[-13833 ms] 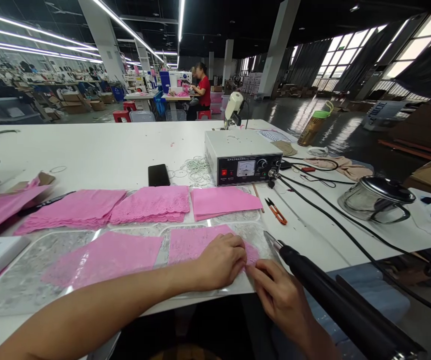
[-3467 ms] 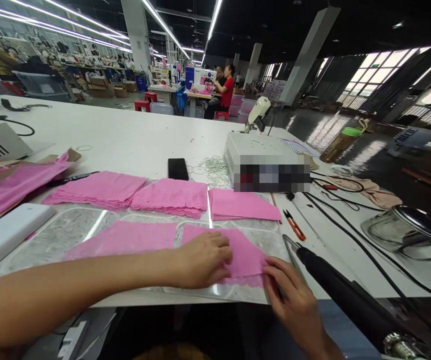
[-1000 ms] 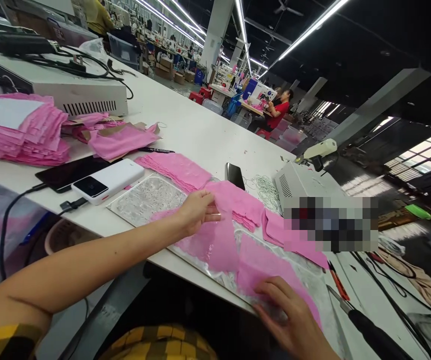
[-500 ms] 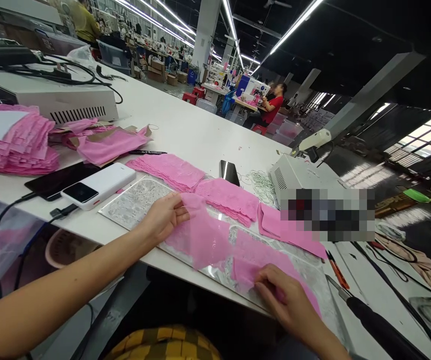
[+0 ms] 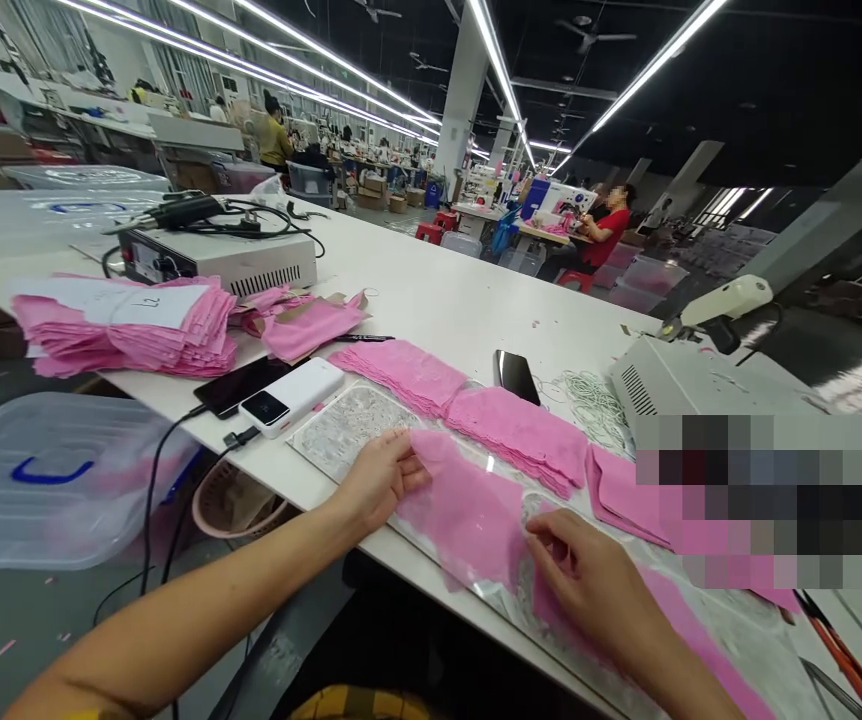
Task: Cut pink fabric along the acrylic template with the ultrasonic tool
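A thin pink fabric piece (image 5: 476,510) lies on a clear, shiny patterned board (image 5: 360,420) near the table's front edge. My left hand (image 5: 382,480) pinches its upper left corner between thumb and fingers. At its right edge, the bent fingers and thumb of my right hand (image 5: 588,575) come together on the cloth. Under and beyond that hand is another pink piece (image 5: 690,625), partly covered by my wrist. Behind the board's near strip sit two stacks of pink pieces, a left stack (image 5: 405,372) and a middle stack (image 5: 517,430), with folded pink cloth (image 5: 630,490) to their right.
A white power bank (image 5: 300,392) and a dark phone (image 5: 240,385) lie left; another phone (image 5: 517,377) lies behind the stacks. Pale string (image 5: 592,400) is heaped beside a grey machine box (image 5: 708,385). A tied pink bundle (image 5: 123,330) rests far left. A person in red (image 5: 611,235) sits beyond.
The view has swung left. My right hand has gone from the right-hand piece's corner to the right edge of the left-hand piece. My left hand keeps its pinch.
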Tool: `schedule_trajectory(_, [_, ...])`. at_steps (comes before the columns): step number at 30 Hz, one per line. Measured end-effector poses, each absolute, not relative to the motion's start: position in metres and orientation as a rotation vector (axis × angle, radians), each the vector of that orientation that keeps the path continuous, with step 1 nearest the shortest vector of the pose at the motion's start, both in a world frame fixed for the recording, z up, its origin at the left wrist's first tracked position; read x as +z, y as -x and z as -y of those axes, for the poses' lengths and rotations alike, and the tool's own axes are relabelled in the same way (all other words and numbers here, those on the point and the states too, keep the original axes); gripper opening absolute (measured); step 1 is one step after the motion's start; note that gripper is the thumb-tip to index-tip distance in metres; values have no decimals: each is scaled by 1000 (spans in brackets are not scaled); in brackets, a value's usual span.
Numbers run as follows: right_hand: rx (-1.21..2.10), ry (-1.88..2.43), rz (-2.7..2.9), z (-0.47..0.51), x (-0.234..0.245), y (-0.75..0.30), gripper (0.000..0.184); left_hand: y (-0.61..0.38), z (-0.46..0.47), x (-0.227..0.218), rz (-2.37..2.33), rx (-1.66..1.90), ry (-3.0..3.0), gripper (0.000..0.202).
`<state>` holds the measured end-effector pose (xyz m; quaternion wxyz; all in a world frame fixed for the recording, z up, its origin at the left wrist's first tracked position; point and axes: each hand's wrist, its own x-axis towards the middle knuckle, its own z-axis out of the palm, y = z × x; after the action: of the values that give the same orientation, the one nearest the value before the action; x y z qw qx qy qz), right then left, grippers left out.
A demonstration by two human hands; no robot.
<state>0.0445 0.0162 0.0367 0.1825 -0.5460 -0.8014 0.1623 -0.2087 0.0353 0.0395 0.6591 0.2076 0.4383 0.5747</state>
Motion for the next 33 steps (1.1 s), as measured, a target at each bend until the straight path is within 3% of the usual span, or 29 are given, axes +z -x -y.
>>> schedule_trajectory(7, [507,1730,2382,-30,32,-35,23,243,-13,32,-1080,1256,-766,25])
schedule_trajectory(11, [547,1711,2390,-35,28,-40,23,266,-5,31,-1404,1189,-1499,10])
schedule_trajectory(13, [555,1691,2402,-40,30,-42,22,269,-5,31,-1465,1146,-1890,13])
schedule_trajectory(18, [611,1684,2369,-63,40,-42,17,259,-20,28,-1089,815,-2498,22])
schedule_trajectory(22, [657,1671,2353,-82,39,-37,14,258,-32,24,-970,571,-2634,17])
schedule_trajectory(25, [611,1666,2348,-90,35,-32,13,268,-39,25,-1096,600,-2640,14])
schedule_trajectory(29, [532,1652,2326,-88,38,-26,16,276,-45,29,-1337,681,-2585,27])
schedule_trajectory(33, [487,1578,2321,-67,48,-23,20,267,-43,30,-1121,709,-2595,20])
